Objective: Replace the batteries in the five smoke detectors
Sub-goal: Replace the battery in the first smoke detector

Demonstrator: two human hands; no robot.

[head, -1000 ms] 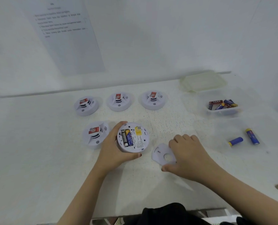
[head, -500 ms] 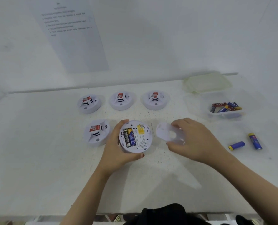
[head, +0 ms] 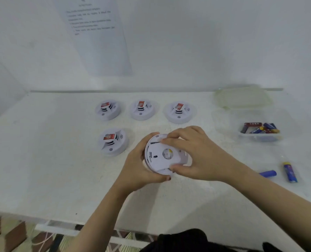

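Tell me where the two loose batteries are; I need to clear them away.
In the head view, the two loose batteries lie on the table at the right, beyond the right hand and nearer the person than the clear battery tub.

Looked like a staged test booth, not a home: plain white table (head: 42, 160) boxed by white walls (head: 205, 42), printed instruction sheet (head: 96, 33) taped up, patterned floor mat (head: 9, 233) below.

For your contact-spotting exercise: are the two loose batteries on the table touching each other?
Apart. The head view shows bare table between the two loose batteries.
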